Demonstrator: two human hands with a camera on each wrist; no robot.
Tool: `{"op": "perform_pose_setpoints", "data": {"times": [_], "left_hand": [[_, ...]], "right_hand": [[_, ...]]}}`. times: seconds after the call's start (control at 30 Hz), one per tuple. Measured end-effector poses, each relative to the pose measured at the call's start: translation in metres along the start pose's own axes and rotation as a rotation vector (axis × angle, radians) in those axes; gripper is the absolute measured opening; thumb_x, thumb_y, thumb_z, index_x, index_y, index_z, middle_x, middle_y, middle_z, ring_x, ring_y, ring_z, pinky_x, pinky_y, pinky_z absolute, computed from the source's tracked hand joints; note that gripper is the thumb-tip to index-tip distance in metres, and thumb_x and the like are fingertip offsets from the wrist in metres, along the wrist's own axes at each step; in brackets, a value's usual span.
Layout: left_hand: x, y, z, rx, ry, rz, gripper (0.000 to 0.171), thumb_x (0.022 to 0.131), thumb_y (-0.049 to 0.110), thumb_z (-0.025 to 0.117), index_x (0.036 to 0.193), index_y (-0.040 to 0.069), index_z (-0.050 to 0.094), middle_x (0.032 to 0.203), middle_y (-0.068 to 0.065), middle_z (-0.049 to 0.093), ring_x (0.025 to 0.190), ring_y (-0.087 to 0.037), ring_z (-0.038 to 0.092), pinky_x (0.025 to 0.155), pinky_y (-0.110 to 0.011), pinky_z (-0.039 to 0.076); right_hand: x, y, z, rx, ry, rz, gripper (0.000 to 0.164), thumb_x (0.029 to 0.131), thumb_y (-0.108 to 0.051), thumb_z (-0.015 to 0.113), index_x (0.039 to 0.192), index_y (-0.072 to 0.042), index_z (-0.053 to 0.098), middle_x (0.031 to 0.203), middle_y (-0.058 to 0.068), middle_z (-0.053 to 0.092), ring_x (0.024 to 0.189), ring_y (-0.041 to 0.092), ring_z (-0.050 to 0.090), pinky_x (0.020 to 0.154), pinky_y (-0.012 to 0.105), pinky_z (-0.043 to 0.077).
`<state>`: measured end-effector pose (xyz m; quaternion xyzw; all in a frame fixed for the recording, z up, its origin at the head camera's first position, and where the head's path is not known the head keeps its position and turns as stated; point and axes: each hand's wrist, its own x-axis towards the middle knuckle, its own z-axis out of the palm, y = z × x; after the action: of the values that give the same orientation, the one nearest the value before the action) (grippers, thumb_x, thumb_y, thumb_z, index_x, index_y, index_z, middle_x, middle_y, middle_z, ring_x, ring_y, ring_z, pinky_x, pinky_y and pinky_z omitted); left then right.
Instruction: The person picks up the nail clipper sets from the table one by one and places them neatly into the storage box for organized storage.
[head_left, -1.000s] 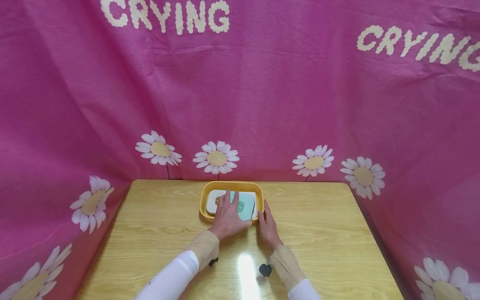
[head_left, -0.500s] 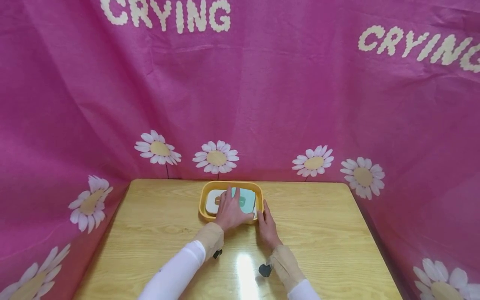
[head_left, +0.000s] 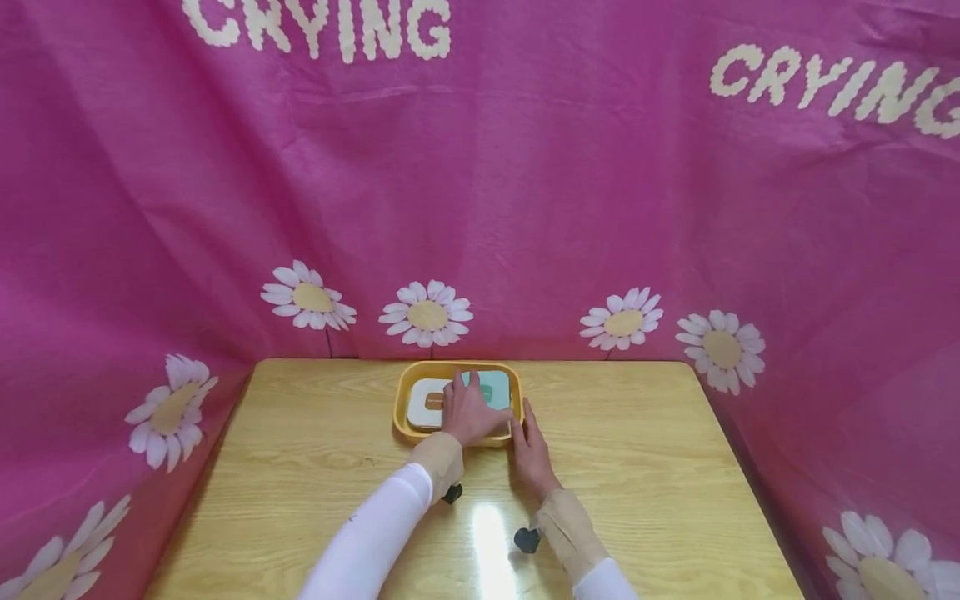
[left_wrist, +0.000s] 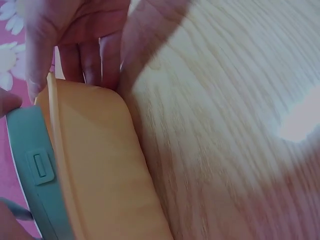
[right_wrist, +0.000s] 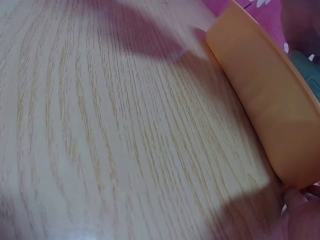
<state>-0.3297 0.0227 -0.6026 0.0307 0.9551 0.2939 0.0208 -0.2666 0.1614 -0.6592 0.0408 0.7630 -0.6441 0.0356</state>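
In the head view, a yellow-orange tray (head_left: pixel 401 404) stands at the back of the table with two flat boxes in it. The white box (head_left: pixel 422 410) has a brown label and lies on the left. Beside it on the right is a mint-green box (head_left: pixel 496 387) with a darker green label; the left wrist view shows its side latch. My left hand (head_left: pixel 469 413) spans that green box from above, thumb and fingers at opposite sides, hiding part of both lids. At the tray's front right corner, my right hand (head_left: pixel 533 460) has its thumb at the rim and fingers along the outer wall.
The wooden table (head_left: pixel 637 492) reaches toward me, with a bright light reflection (head_left: pixel 491 542) in front of the tray. A pink cloth (head_left: pixel 525 208) with daisies and lettering hangs behind and at both sides. Dark wrist-camera pieces (head_left: pixel 527 540) hang from the wrist bands.
The green box has shifted back and squared up beside the white box, with my left hand moving right along with it. My right hand stays at the tray corner.
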Motion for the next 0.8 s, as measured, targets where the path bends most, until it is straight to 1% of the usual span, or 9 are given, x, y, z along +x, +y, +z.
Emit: {"op": "perform_pose_setpoints", "data": {"times": [0.07, 0.13, 0.23, 0.33, 0.43, 0.57, 0.7, 0.77, 0.8], "left_hand": [[0.002, 0.001, 0.002, -0.01, 0.013, -0.029, 0.115, 0.069, 0.057, 0.084, 0.16, 0.002, 0.039, 0.161, -0.026, 0.032, 0.136, -0.047, 0.043, 0.108, -0.057, 0.045], [0.004, 0.002, 0.004, -0.006, 0.015, -0.044, 0.116, 0.069, 0.057, 0.084, 0.161, 0.003, 0.037, 0.161, -0.026, 0.031, 0.136, -0.047, 0.043, 0.108, -0.058, 0.045], [0.006, 0.003, 0.007, 0.011, 0.012, -0.048, 0.117, 0.069, 0.056, 0.085, 0.162, 0.005, 0.036, 0.161, -0.027, 0.031, 0.136, -0.048, 0.041, 0.108, -0.058, 0.044], [0.008, 0.004, 0.01, 0.024, 0.02, -0.044, 0.116, 0.069, 0.055, 0.086, 0.161, 0.004, 0.037, 0.16, -0.029, 0.03, 0.137, -0.049, 0.041, 0.108, -0.058, 0.044], [0.009, 0.003, 0.014, 0.034, 0.027, -0.053, 0.116, 0.07, 0.054, 0.088, 0.16, 0.003, 0.038, 0.16, -0.031, 0.029, 0.138, -0.05, 0.04, 0.11, -0.058, 0.043], [0.01, 0.0, 0.02, 0.03, 0.028, -0.067, 0.116, 0.069, 0.053, 0.09, 0.16, 0.003, 0.038, 0.16, -0.031, 0.029, 0.14, -0.051, 0.039, 0.112, -0.058, 0.041], [0.01, -0.002, 0.023, 0.025, 0.029, -0.051, 0.118, 0.071, 0.054, 0.091, 0.162, 0.004, 0.036, 0.161, -0.031, 0.027, 0.143, -0.051, 0.035, 0.115, -0.059, 0.038], [0.01, -0.004, 0.025, 0.022, 0.031, -0.028, 0.118, 0.072, 0.055, 0.091, 0.162, 0.003, 0.035, 0.162, -0.032, 0.025, 0.145, -0.052, 0.033, 0.116, -0.06, 0.036], [0.01, -0.004, 0.026, 0.025, 0.022, -0.019, 0.118, 0.074, 0.056, 0.09, 0.162, 0.002, 0.034, 0.162, -0.032, 0.023, 0.145, -0.052, 0.032, 0.117, -0.061, 0.035]], "right_hand": [[0.0, 0.001, 0.0, -0.002, 0.002, -0.004, 0.063, 0.116, -0.028, 0.037, 0.17, -0.013, 0.009, 0.175, 0.015, 0.013, 0.16, 0.035, 0.012, 0.126, 0.052, 0.019], [0.0, 0.002, 0.0, -0.027, 0.012, -0.022, 0.061, 0.116, -0.026, 0.037, 0.169, -0.01, 0.01, 0.174, 0.017, 0.015, 0.159, 0.036, 0.015, 0.126, 0.053, 0.02], [0.001, 0.003, -0.001, -0.028, 0.022, -0.032, 0.061, 0.116, -0.024, 0.037, 0.169, -0.009, 0.012, 0.173, 0.019, 0.017, 0.158, 0.037, 0.019, 0.125, 0.052, 0.023], [0.002, 0.005, 0.0, -0.017, 0.023, -0.04, 0.062, 0.116, -0.027, 0.038, 0.169, -0.008, 0.012, 0.172, 0.02, 0.019, 0.158, 0.037, 0.021, 0.124, 0.053, 0.024], [0.002, 0.007, 0.0, -0.019, 0.025, -0.049, 0.063, 0.115, -0.028, 0.039, 0.168, -0.006, 0.013, 0.172, 0.022, 0.02, 0.157, 0.04, 0.021, 0.124, 0.055, 0.024], [0.002, 0.008, 0.0, -0.027, 0.032, -0.033, 0.063, 0.115, -0.029, 0.039, 0.169, -0.009, 0.013, 0.172, 0.02, 0.02, 0.158, 0.038, 0.019, 0.125, 0.055, 0.021], [0.002, 0.006, 0.001, -0.023, 0.031, -0.025, 0.063, 0.115, -0.028, 0.039, 0.169, -0.01, 0.012, 0.173, 0.019, 0.019, 0.159, 0.037, 0.017, 0.126, 0.054, 0.02], [0.003, 0.007, 0.0, -0.024, 0.029, -0.024, 0.063, 0.115, -0.028, 0.039, 0.169, -0.01, 0.012, 0.173, 0.018, 0.018, 0.159, 0.036, 0.017, 0.126, 0.053, 0.02], [0.002, 0.007, 0.0, -0.027, 0.031, -0.024, 0.063, 0.115, -0.027, 0.039, 0.169, -0.01, 0.012, 0.173, 0.018, 0.018, 0.159, 0.037, 0.017, 0.126, 0.053, 0.019]]}}
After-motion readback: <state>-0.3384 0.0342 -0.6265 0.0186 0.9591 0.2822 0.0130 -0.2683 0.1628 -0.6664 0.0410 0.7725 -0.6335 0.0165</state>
